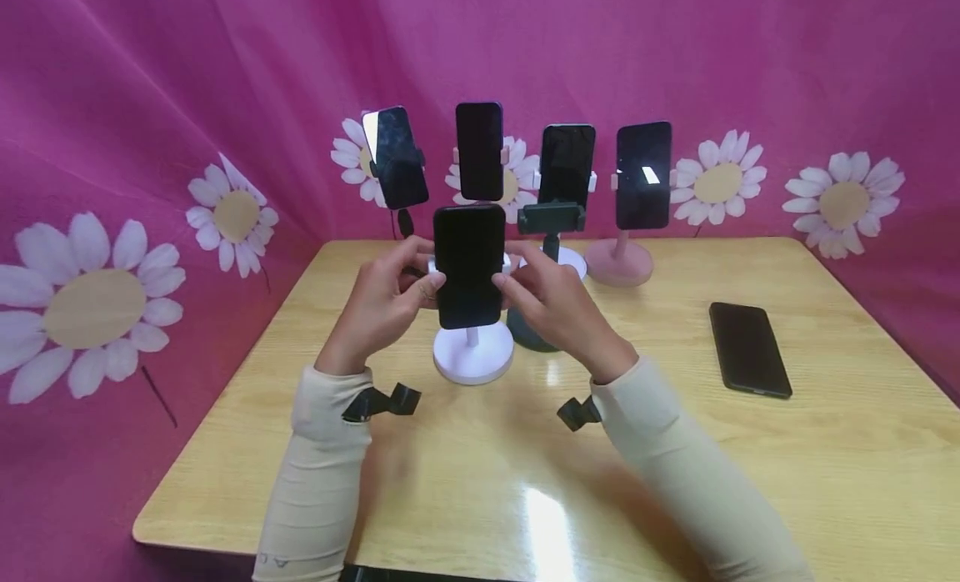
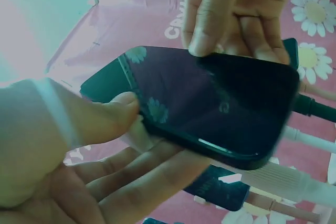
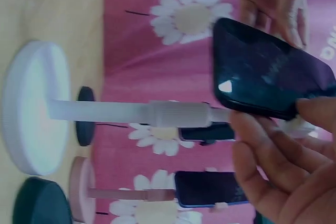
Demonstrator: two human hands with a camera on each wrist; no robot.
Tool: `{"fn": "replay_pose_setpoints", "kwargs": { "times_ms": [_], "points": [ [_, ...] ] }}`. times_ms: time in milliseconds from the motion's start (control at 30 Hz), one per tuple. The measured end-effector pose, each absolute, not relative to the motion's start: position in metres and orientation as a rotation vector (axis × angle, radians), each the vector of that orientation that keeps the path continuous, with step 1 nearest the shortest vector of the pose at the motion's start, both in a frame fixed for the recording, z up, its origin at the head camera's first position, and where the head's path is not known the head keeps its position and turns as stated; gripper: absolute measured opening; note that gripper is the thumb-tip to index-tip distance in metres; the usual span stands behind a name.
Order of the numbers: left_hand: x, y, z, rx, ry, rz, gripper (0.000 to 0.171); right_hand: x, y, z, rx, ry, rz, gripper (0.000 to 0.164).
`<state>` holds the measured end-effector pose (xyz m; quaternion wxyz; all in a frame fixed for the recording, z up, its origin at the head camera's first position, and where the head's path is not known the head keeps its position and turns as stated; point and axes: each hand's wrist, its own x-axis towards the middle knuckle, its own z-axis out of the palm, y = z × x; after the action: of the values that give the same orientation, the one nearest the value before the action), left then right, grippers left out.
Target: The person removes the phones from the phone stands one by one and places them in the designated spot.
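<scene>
A black smartphone (image 1: 471, 265) stands upright at the head of a white phone stand (image 1: 473, 357). My left hand (image 1: 386, 294) holds its left edge, thumb on the front rim and fingers reaching behind. On the opposite edge my right hand (image 1: 558, 303) grips the phone the same way. White clamp arms of the stand show beside both thumbs, and in the right wrist view a white clamp end (image 3: 298, 127) shows by the right thumb. The phone hides the clamp's middle. Both wrist views show the phone's dark glossy screen (image 2: 220, 103) between the two hands.
Behind stand phones in holders: a tilted one (image 1: 396, 157), an upright one (image 1: 480, 151), another (image 1: 567, 161), and one on a pink stand (image 1: 619, 263). A dark green stand with a bare clamp (image 1: 552, 218) stands close behind my right hand. Another phone (image 1: 750, 348) lies flat at right.
</scene>
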<state>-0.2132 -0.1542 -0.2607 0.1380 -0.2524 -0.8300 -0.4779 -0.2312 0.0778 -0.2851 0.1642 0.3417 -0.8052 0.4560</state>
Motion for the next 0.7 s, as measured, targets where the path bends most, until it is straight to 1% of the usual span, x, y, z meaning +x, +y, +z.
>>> {"fn": "replay_pose_setpoints", "kwargs": {
  "times_ms": [133, 400, 500, 600, 700],
  "points": [
    [-0.215, -0.155, -0.255, -0.859, -2.490, -1.439, 0.026, -0.230, 0.086, -0.279, 1.032, -2.370, 1.314, 0.039],
    [-0.220, -0.157, -0.242, -1.166, -2.546, -1.565, 0.035, -0.227, 0.106, -0.258, 1.197, -2.496, 1.447, 0.037],
    [-0.217, -0.156, -0.240, -1.230, -2.568, -1.593, 0.039, -0.223, 0.112, -0.255, 1.231, -2.553, 1.434, 0.036],
    [-0.214, -0.156, -0.241, -1.253, -2.592, -1.644, 0.043, -0.216, 0.117, -0.253, 1.269, -2.593, 1.489, 0.039],
    [-0.212, -0.154, -0.240, -1.273, -2.613, -1.725, 0.047, -0.209, 0.122, -0.248, 1.303, -2.625, 1.613, 0.049]
  ]
}}
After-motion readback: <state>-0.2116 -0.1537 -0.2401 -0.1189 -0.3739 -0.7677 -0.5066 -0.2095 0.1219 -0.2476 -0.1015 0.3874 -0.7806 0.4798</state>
